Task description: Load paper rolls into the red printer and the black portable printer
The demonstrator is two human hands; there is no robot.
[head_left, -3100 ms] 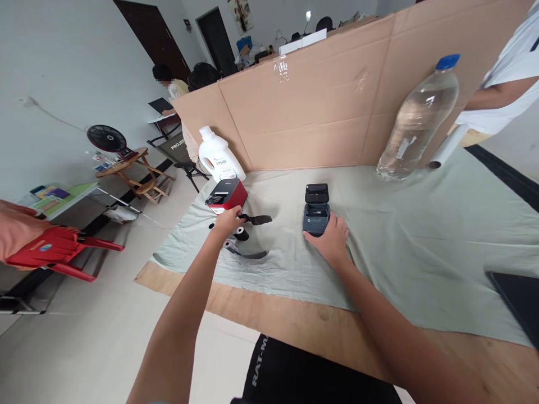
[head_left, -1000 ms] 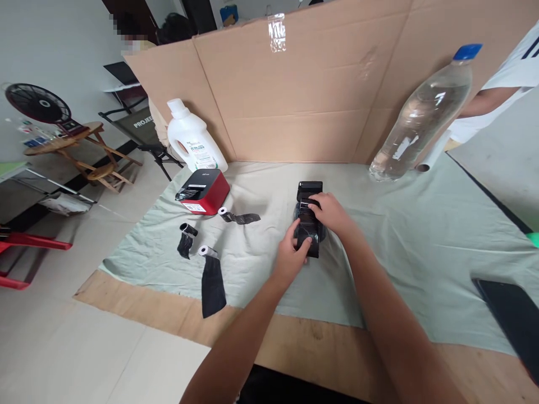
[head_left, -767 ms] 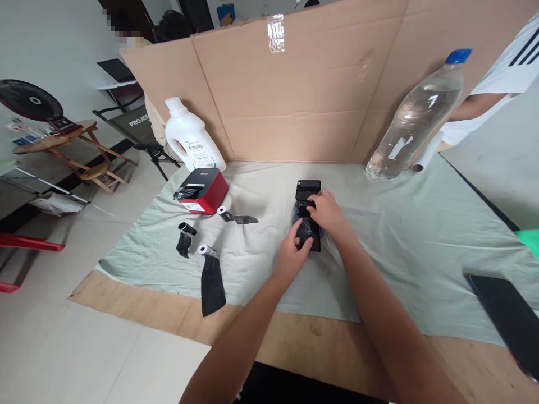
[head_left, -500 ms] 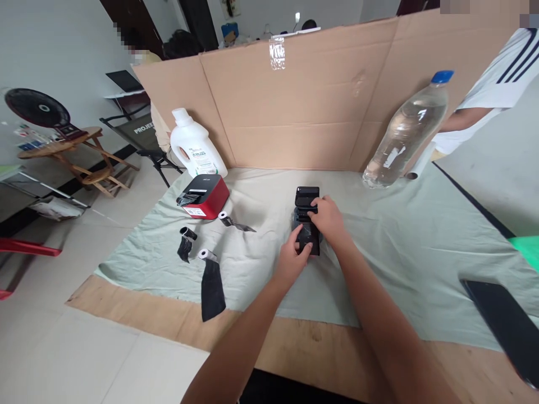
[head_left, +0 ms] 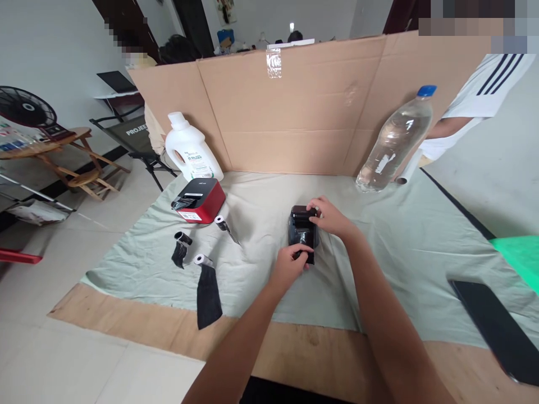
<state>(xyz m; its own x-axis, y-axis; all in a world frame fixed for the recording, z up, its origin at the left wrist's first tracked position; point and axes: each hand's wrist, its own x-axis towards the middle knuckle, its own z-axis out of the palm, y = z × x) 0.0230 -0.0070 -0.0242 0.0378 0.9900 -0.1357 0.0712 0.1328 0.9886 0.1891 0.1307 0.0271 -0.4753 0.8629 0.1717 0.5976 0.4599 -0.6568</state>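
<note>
A small black label printer (head_left: pixel 301 230) sits on the pale green cloth (head_left: pixel 400 252) in the middle of the table. My left hand (head_left: pixel 288 267) pinches the black strip of paper that hangs out of the printer's near end. My right hand (head_left: pixel 329 216) rests on the printer's lid at its far end, fingers curled over it; the lid looks folded down. To the left lie three small rolls with black paper trailing: one (head_left: pixel 224 227) near the red printer, one (head_left: pixel 178 247) further left, one (head_left: pixel 207 287) near the cloth's front edge.
A red and black printer (head_left: pixel 198 200) and a white jug (head_left: pixel 191 152) stand at the back left. A clear water bottle (head_left: pixel 393 143) leans at the back right against the cardboard screen (head_left: pixel 303 112). A black tablet (head_left: pixel 492 328) lies at the right. Another person's arm (head_left: pixel 442 129) shows behind the screen.
My left hand left the rolls and came to the black printer's near end, gripping the paper strip. The printer's lid, upright before, is now down under my right hand.
</note>
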